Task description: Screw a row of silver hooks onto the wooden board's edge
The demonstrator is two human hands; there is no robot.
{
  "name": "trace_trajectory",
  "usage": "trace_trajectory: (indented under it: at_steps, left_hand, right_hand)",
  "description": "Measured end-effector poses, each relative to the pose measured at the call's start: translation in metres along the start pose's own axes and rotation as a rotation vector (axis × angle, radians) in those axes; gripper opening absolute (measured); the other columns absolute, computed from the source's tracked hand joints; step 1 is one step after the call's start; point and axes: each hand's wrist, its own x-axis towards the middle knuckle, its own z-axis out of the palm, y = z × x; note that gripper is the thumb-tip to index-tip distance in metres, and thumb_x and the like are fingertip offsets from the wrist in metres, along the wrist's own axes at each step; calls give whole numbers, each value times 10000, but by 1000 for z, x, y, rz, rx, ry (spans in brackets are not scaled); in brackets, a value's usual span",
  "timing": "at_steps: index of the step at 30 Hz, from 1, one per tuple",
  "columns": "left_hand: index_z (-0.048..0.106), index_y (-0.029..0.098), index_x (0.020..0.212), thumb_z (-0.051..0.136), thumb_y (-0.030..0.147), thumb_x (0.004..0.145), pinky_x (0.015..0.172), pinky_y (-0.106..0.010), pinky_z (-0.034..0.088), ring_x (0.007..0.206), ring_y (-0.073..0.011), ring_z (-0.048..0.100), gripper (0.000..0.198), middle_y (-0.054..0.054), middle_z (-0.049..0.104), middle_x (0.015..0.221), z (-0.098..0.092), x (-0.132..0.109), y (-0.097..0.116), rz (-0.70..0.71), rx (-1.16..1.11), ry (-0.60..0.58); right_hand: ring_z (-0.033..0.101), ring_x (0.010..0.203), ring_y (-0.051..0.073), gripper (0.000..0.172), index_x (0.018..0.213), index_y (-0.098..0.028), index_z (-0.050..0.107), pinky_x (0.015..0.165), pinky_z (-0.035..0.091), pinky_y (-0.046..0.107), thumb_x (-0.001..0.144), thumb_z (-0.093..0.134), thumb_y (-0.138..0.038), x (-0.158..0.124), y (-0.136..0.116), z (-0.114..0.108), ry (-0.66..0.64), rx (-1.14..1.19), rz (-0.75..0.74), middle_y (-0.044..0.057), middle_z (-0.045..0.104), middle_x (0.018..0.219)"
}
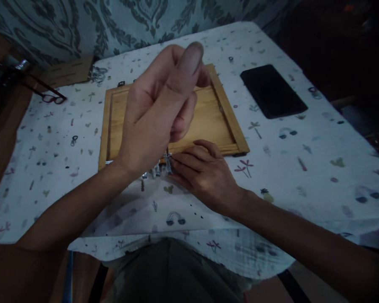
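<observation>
My left hand [159, 101] is raised above the near edge of a wooden frame [219, 109], curled into a fist with the thumb on top. A thin dark shaft [167, 150] shows below this fist, upright like a screwdriver's; its handle is hidden in the fingers. The shaft meets a small shiny metal fitting [168, 164] at the frame's near edge. Lying low beside it, my right hand [205, 174] has its fingertips pressed against the fitting and the frame's edge. More metal fittings [157, 170] sit just to the left, partly behind my left wrist.
A white printed cloth [303, 176] covers the table. A black phone [273, 90] lies to the right of the frame. Eyeglasses [53, 99] and a piece of cardboard [69, 71] are at the far left, with a clear plastic wrapper [98, 74] near them.
</observation>
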Motion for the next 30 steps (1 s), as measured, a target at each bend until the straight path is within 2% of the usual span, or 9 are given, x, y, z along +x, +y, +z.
trace_trajectory:
  at_steps: [2,4,8,11,14,16,22,28,30]
  left_hand:
    - [501,152,727,412,231,967,356,-207,176,377,-3,297,268,32,481,652,1,-1,2,-37,-15,-6]
    - [518,144,727,419,219,957,363,-197,169,387,16,311,261,10,528,791,2,-1,3,-43,-43,-29]
    - [538,163,732,420,195,948,373,-196,190,373,-14,270,249,45,410,602,-1,0,2,-41,-42,-95]
    - [540,179,740,460,242,943,374,-231,186,367,-52,222,227,78,265,472,-4,1,0,-29,0,-47]
    - [560,189,727,525,253,918,431,-271,274,436,-88,328,205,42,370,502,-3,-3,0,59,103,79]
    - [588,202,744,532,263,921,484,-285,316,496,-106,387,196,14,422,564,-1,-8,1,74,140,116]
    - [559,184,677,474,251,942,363,-280,158,380,-73,229,285,55,284,463,4,-9,3,13,20,118]
    - [557,212,625,435,246,950,340,-292,153,346,-83,237,349,38,310,444,3,-4,2,10,46,120]
    - [557,209,630,472,264,937,342,-292,167,361,-78,266,323,26,379,489,3,-4,2,6,50,126]
  right_hand:
    - [595,878,190,197,858,-154,693,969,405,399,919,581,-303,0,0,0,-5,11,0,30,729,896]
    - [593,875,189,199,859,-163,697,970,403,395,920,580,-312,0,0,0,-7,9,4,29,730,895]
    - [598,872,188,197,855,-178,706,966,411,399,919,580,-315,0,0,1,-7,-3,4,19,737,909]
    - [599,905,187,187,869,-193,711,960,415,412,925,571,-303,0,0,1,-30,-1,11,18,741,950]
    - [598,921,184,190,877,-211,714,955,416,415,931,562,-310,0,1,1,-49,-8,9,14,741,966]
    - [598,905,183,203,874,-210,714,955,418,413,936,551,-314,0,2,0,-51,-12,6,16,741,957]
    - [596,895,196,187,882,-168,706,966,414,407,916,582,-303,-1,2,0,-42,-2,5,28,737,943]
    - [586,900,185,194,871,-195,697,964,410,406,931,559,-318,-1,1,1,-43,-9,11,11,731,946]
    - [585,900,188,195,874,-189,694,964,408,405,929,562,-322,-1,1,1,-48,-9,10,13,731,943]
